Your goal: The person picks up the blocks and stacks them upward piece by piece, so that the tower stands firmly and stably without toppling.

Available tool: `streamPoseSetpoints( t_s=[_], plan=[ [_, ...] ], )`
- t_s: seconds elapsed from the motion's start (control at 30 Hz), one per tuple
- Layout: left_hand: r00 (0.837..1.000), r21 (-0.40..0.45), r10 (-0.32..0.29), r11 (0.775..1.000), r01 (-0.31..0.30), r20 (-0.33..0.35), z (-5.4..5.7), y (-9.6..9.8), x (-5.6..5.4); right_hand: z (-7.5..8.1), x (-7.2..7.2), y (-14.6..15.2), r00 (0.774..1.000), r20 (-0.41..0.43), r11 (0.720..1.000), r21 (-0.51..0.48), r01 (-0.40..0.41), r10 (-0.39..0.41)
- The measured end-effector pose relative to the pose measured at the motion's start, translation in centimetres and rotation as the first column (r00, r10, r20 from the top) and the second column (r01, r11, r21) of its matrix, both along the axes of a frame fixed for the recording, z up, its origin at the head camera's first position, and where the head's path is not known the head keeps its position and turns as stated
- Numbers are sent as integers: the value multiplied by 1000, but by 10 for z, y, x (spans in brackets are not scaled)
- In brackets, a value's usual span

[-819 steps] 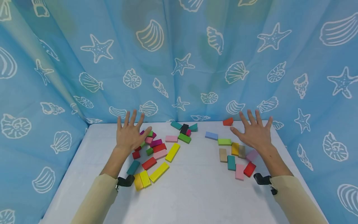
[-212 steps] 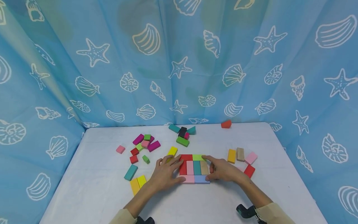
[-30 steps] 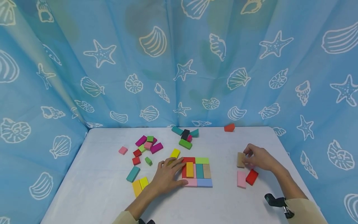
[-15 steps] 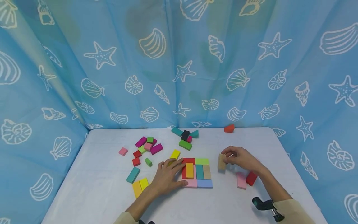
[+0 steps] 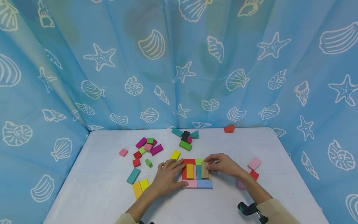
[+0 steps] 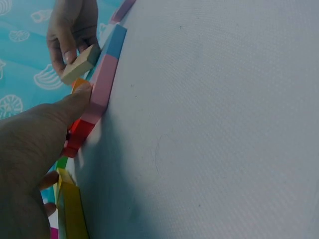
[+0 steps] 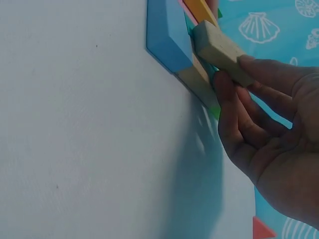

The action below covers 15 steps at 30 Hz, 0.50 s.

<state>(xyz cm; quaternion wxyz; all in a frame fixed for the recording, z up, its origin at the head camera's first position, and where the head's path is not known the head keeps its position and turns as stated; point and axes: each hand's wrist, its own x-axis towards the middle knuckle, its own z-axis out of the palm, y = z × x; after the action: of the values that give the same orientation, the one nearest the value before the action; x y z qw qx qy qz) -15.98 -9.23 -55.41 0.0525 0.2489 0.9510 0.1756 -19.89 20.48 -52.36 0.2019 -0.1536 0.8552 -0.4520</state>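
In the head view, a flat rectangle of coloured blocks lies mid-table, with red, light green, teal, pink [image 5: 190, 184] and blue [image 5: 205, 184] blocks side by side. An orange block [image 5: 190, 171] lies on top, toward the left. My right hand [image 5: 223, 165] pinches a natural-wood block [image 7: 219, 47] between thumb and fingers, close over the rectangle's right part; the right wrist view shows it tilted. My left hand [image 5: 167, 177] rests along the left side, fingers spread, its thumb at the pink front block and its fingertips by the red block [image 5: 188, 161].
Left of the rectangle lie yellow blocks [image 5: 144, 184], a teal block [image 5: 133, 175] and a heap of small purple, green and red blocks [image 5: 148, 147]. Black, teal and green blocks [image 5: 185, 145] sit at the back. Pink [image 5: 254, 163] and red [image 5: 254, 175] blocks lie right.
Scattered blocks have become a flat rectangle, with an orange block added on top. Within the last second my right hand lifted the wood block and carried it left; the left hand stayed put.
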Motion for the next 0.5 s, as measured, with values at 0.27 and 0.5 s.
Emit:
streamPoseSetpoints(
  t_s=[0.27, 0.5],
  plan=[
    [1000, 4, 4, 1000, -4, -2, 2, 0, 1, -2, -2, -4, 999, -30, 998, 63, 15, -13],
    [1000, -5, 3, 1000, -3, -9, 1, 0, 1, -3, -3, -6, 999, -40, 995, 94, 18, -15]
  ],
)
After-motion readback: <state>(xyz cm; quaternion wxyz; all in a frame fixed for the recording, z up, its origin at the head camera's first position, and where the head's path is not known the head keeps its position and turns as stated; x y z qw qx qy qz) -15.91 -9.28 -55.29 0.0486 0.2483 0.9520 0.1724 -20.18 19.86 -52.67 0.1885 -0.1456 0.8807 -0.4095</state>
